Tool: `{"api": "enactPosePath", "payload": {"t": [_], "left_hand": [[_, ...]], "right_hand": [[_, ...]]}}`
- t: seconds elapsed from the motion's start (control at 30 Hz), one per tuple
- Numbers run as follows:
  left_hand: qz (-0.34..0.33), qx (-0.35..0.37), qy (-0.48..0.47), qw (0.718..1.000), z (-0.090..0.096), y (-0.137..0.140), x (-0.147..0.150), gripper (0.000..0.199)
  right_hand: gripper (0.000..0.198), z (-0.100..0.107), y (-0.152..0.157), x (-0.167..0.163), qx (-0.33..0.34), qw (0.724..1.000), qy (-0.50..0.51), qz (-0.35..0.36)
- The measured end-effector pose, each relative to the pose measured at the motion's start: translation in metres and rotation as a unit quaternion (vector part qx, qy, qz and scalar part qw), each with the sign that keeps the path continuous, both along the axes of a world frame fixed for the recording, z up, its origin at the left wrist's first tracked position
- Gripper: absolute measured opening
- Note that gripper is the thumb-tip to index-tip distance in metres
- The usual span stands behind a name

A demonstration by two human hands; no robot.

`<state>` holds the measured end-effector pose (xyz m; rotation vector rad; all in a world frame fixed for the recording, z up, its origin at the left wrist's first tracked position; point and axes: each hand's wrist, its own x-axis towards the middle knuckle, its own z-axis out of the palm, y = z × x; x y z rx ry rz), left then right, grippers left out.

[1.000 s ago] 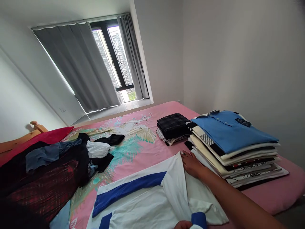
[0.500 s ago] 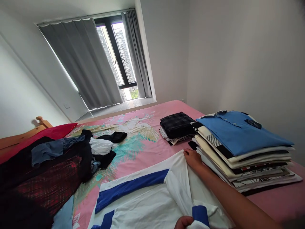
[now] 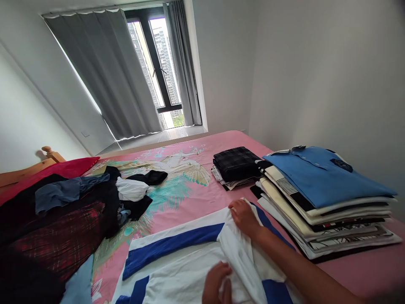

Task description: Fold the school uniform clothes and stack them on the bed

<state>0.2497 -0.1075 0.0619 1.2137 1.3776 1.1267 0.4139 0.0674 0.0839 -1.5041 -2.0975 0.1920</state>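
Head view: both hands are gripping the white and blue shirt at the bed's near edge, right hand pinching the far fold, left hand bunching cloth. Folding cleanly probably means keeping that edge taut and straight.

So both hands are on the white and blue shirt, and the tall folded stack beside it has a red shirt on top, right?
Not quite: in the head view, the top of the folded stack is a blue polo shirt, not a red one. The rest holds: the right hand and the left hand both rest on the white and blue shirt, beside the stack.
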Motion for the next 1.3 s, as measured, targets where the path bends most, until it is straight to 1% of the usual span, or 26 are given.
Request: {"api": "enactPosePath", "payload": {"t": [0.07,0.1,0.13,0.17,0.2,0.27,0.33,0.4,0.43,0.5,0.57,0.6,0.67,0.7,0.77,0.8,0.87,0.9,0.93,0.97,1.0,1.03,1.07,1.13,1.23,1.3], "left_hand": [[0.04,0.074,0.083,0.993,-0.002,0.027,-0.015,0.031],[0.047,0.101,0.135,0.985,-0.003,0.042,-0.022,0.032],[0.05,0.114,0.194,0.973,-0.004,0.056,-0.029,0.034],[0.053,0.108,0.257,0.959,-0.006,0.068,-0.035,0.036],[0.053,0.091,0.322,0.941,-0.008,0.078,-0.04,0.04],[0.059,0.05,0.44,0.894,-0.014,0.09,-0.048,0.049],[0.058,0.033,0.516,0.854,-0.021,0.093,-0.052,0.054],[0.061,0.047,0.552,0.83,-0.028,0.09,-0.054,0.056],[0.065,0.054,0.561,0.823,-0.031,0.088,-0.054,0.055],[0.073,0.064,0.569,0.816,-0.035,0.086,-0.053,0.055],[0.075,0.07,0.57,0.815,-0.037,0.087,-0.052,0.055],[0.075,0.072,0.568,0.816,-0.037,0.088,-0.053,0.055],[0.072,0.069,0.556,0.825,-0.035,0.091,-0.054,0.055],[0.071,0.064,0.544,0.833,-0.032,0.092,-0.054,0.055],[0.089,0.045,0.504,0.858,-0.022,0.091,-0.05,0.054],[0.1,0.041,0.471,0.875,-0.014,0.087,-0.045,0.053],[0.091,0.072,0.372,0.921,0.004,0.068,-0.027,0.051],[0.058,0.109,0.311,0.943,0.014,0.054,-0.015,0.05],[-0.003,0.152,0.244,0.958,0.023,0.038,0.0,0.05],[-0.075,0.18,0.192,0.962,0.03,0.02,0.016,0.052],[-0.138,0.192,0.167,0.957,0.034,0.002,0.033,0.059],[-0.209,0.187,0.166,0.945,0.034,-0.014,0.049,0.071],[-0.238,0.167,0.174,0.941,0.032,-0.028,0.064,0.08],[-0.239,0.112,0.213,0.941,0.018,-0.049,0.084,0.079],[-0.2,0.072,0.257,0.943,-0.011,-0.07,0.09,0.051],[-0.186,0.074,0.262,0.944,-0.024,-0.083,0.083,0.042]], "right_hand": [[0.027,0.001,-0.019,-0.025,-0.007,0.995,-0.001,0.096],[0.032,-0.001,-0.026,-0.037,-0.023,0.989,-0.002,0.147],[0.038,-0.004,-0.032,-0.046,-0.049,0.982,-0.011,0.184],[0.043,-0.007,-0.034,-0.051,-0.083,0.975,-0.026,0.203],[0.048,-0.011,-0.034,-0.053,-0.119,0.972,-0.044,0.199],[0.058,-0.02,-0.026,-0.044,-0.169,0.973,-0.081,0.135],[0.068,-0.028,-0.012,-0.022,-0.183,0.977,-0.1,0.034],[0.072,-0.033,0.003,0.006,-0.182,0.976,-0.109,-0.051],[0.071,-0.034,0.008,0.018,-0.182,0.974,-0.113,-0.081],[0.065,-0.035,0.012,0.035,-0.174,0.971,-0.119,-0.11],[0.056,-0.033,0.007,0.044,-0.134,0.979,-0.105,-0.111],[0.053,-0.031,0.002,0.045,-0.107,0.985,-0.088,-0.098],[0.048,-0.029,-0.012,0.047,-0.063,0.997,-0.037,-0.039],[0.046,-0.028,-0.018,0.048,-0.054,0.998,-0.011,-0.001],[0.045,-0.026,-0.029,0.051,-0.059,0.997,0.016,0.056],[0.045,-0.026,-0.033,0.052,-0.064,0.995,0.018,0.068],[0.044,-0.027,-0.035,0.054,-0.071,0.995,0.007,0.077],[0.044,-0.028,-0.035,0.054,-0.073,0.994,0.0,0.079],[0.045,-0.03,-0.034,0.054,-0.076,0.994,-0.006,0.081],[0.045,-0.032,-0.033,0.053,-0.08,0.993,-0.013,0.083],[0.046,-0.035,-0.031,0.052,-0.084,0.993,-0.021,0.085],[0.047,-0.038,-0.03,0.051,-0.089,0.992,-0.029,0.085],[0.047,-0.041,-0.03,0.05,-0.092,0.991,-0.037,0.085],[0.049,-0.048,-0.031,0.048,-0.093,0.991,-0.05,0.083],[0.049,-0.055,-0.033,0.048,-0.085,0.991,-0.061,0.078],[0.049,-0.057,-0.034,0.048,-0.078,0.992,-0.064,0.074]]}}
